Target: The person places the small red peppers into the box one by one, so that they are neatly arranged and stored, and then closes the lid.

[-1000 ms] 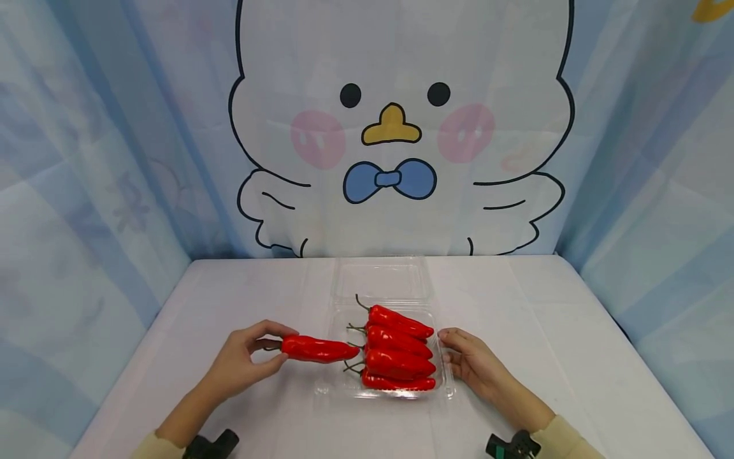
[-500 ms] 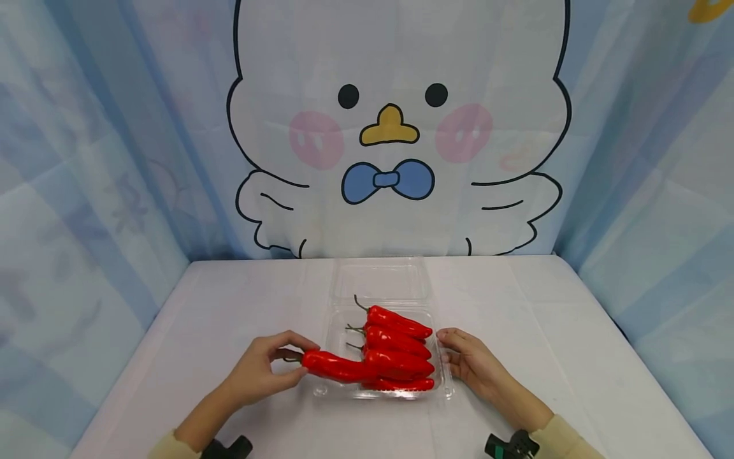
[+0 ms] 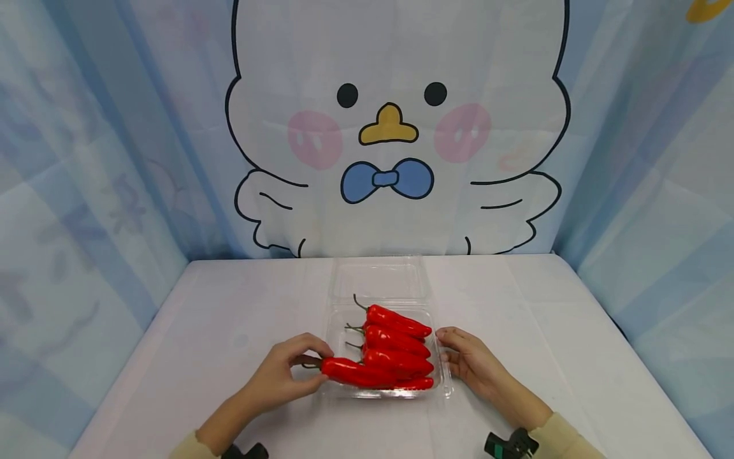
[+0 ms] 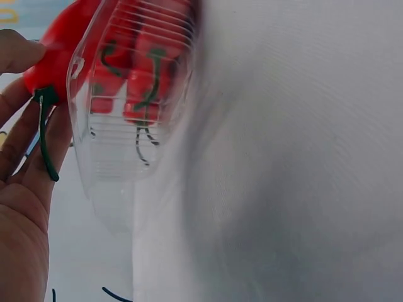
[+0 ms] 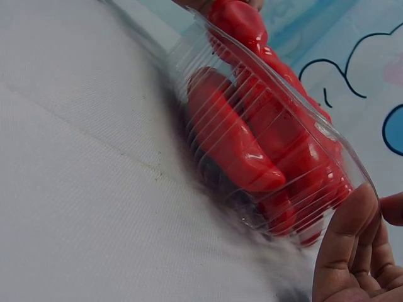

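Note:
My left hand (image 3: pixel 292 373) grips a red chili pepper (image 3: pixel 350 372) near its green stem. That pepper lies across the front left rim of a clear plastic container (image 3: pixel 381 394), its tip over the peppers inside. Several other red chili peppers (image 3: pixel 395 341) lie in the container, stems to the left. In the left wrist view, the stem (image 4: pixel 44 135) of the held pepper hangs below my fingers, outside the ribbed wall. At the right side, my right hand (image 3: pixel 473 363) pinches the container's rim between thumb and fingers, seen in the right wrist view.
The container's clear lid (image 3: pixel 378 282) lies folded back behind it. A white cloth covers the table (image 3: pixel 545 331). Behind hangs a pale curtain (image 3: pixel 395 223) with a cartoon bird, and blue curtains flank both sides.
My left hand has moved right and toward the front, bringing the pepper from beside the container to over its front peppers. The right hand has stayed at the rim.

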Demonstrator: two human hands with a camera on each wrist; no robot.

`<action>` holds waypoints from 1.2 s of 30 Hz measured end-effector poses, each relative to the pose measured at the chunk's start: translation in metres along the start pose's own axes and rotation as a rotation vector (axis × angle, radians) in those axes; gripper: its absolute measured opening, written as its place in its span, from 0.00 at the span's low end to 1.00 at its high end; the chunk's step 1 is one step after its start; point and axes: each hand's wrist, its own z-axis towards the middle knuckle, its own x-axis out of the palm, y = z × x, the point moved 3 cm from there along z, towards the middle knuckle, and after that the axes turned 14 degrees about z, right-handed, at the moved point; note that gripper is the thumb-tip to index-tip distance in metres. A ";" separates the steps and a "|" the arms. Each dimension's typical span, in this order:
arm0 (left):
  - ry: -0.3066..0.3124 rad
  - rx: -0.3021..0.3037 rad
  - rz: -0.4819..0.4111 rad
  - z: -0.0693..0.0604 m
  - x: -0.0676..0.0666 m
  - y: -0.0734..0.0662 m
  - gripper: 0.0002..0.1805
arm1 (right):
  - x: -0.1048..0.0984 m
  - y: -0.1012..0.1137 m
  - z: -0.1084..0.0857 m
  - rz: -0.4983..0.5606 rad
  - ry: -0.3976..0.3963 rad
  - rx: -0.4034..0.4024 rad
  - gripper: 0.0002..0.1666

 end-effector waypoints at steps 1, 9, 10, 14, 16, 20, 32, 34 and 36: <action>0.004 -0.001 0.002 0.001 0.001 -0.001 0.17 | 0.000 0.000 0.000 0.001 0.000 0.001 0.06; 0.064 -0.012 0.060 0.008 0.007 -0.008 0.16 | 0.000 0.000 0.000 0.002 -0.009 0.002 0.07; 0.068 -0.008 0.072 0.009 0.008 -0.009 0.16 | 0.000 0.000 0.001 0.000 -0.008 0.001 0.07; 0.089 0.017 0.116 0.014 0.012 -0.013 0.16 | -0.001 -0.002 0.001 0.002 -0.006 0.004 0.07; 0.107 0.027 0.138 0.016 0.014 -0.015 0.16 | -0.001 -0.002 0.001 0.001 -0.004 0.007 0.06; 0.162 0.031 0.188 0.020 0.021 -0.020 0.17 | -0.002 -0.003 0.001 0.000 -0.011 0.008 0.06; 0.226 0.301 0.598 0.030 0.041 -0.032 0.30 | 0.000 -0.002 0.000 0.011 0.019 0.005 0.06; 0.245 0.283 0.605 0.032 0.041 -0.034 0.30 | 0.000 -0.001 -0.001 0.015 0.029 0.006 0.06; 0.259 0.268 0.609 0.033 0.041 -0.036 0.29 | 0.000 0.000 -0.001 0.020 0.033 0.007 0.06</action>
